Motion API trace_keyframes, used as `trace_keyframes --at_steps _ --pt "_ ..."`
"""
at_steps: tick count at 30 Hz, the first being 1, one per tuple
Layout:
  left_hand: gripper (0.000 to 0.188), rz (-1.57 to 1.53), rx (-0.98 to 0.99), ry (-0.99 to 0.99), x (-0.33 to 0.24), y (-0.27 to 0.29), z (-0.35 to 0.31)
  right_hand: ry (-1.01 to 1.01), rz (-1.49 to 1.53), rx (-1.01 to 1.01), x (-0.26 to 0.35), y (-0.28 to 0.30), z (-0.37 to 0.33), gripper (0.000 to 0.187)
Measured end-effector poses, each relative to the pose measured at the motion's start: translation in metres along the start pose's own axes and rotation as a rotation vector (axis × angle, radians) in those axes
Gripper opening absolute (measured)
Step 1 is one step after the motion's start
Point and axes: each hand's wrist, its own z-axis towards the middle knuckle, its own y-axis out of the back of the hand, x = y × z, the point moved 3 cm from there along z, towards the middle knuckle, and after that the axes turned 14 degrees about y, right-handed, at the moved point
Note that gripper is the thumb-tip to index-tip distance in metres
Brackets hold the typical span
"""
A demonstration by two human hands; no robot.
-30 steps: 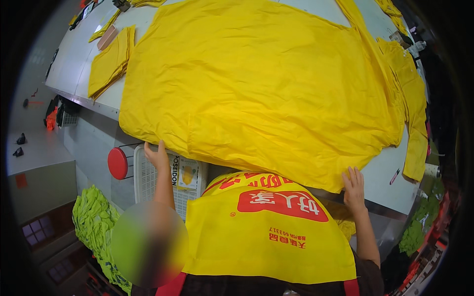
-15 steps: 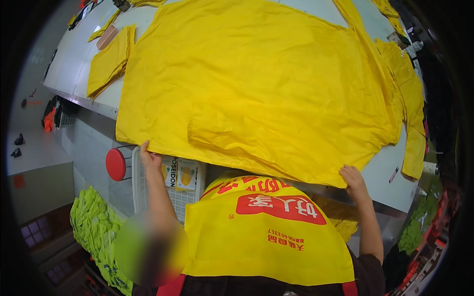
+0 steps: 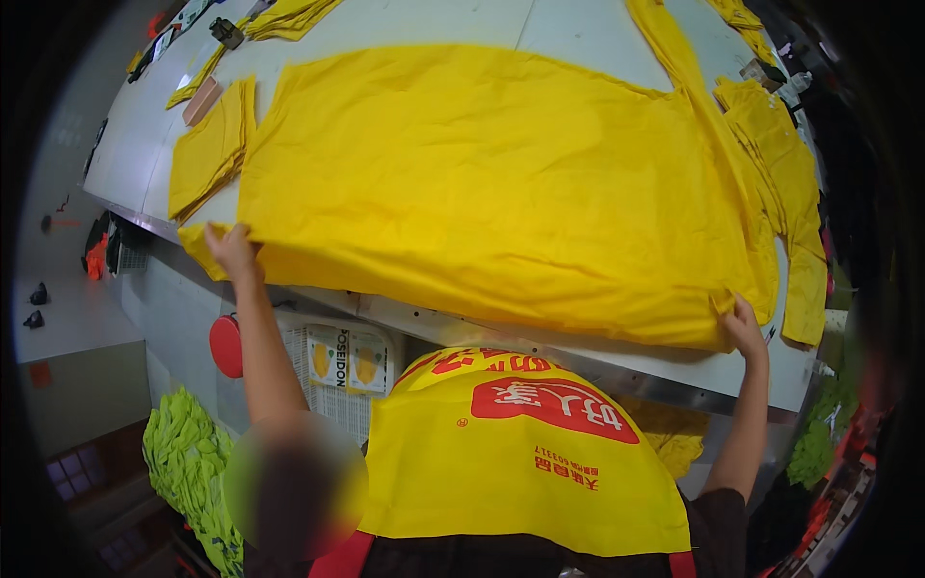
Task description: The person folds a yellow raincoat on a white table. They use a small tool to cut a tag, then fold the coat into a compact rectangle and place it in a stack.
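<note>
A broad sheet of smooth yellow fabric point(image 3: 482, 173) lies wrinkled across the white table, its near edge turned over in a loose fold. My left hand point(image 3: 234, 252) pinches the near left corner, which sticks out past the table edge. At the near right corner my right hand point(image 3: 742, 328) grips the fabric between thumb and fingers, with a small crumple standing up there. A stack of yellow cut pieces point(image 3: 214, 149) rests just beyond my left hand. To the right of the sheet lie more layered yellow pieces point(image 3: 785, 202).
Under the table's left front are a red stool point(image 3: 226, 345) and a white plastic basket point(image 3: 345, 416) with printed packages. Bright green fabric point(image 3: 188, 462) is heaped at lower left. A pinkish block point(image 3: 201, 101) and a dark object point(image 3: 226, 34) stand on the far left tabletop.
Both hands have moved outward, the left one also farther from me. The sheet's far edge has come nearer, its near edge is now folded over, and the table's front edge shows.
</note>
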Motion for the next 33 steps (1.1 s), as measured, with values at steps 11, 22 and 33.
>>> trace_keyframes --at_steps 11,22,33 --pt "0.062 0.037 0.102 0.170 0.099 -0.136 0.047 -0.245 -0.831 -0.083 -0.056 -0.044 0.087 0.037" --pt "0.028 0.707 0.722 -0.986 0.077 -0.211 -0.158 0.070 -1.134 -0.352 -0.046 -0.133 0.051 0.058" --pt "0.020 0.910 0.926 -0.777 0.078 -0.161 -0.160 -0.034 -1.022 -0.126 -0.011 -0.154 -0.021 0.058"
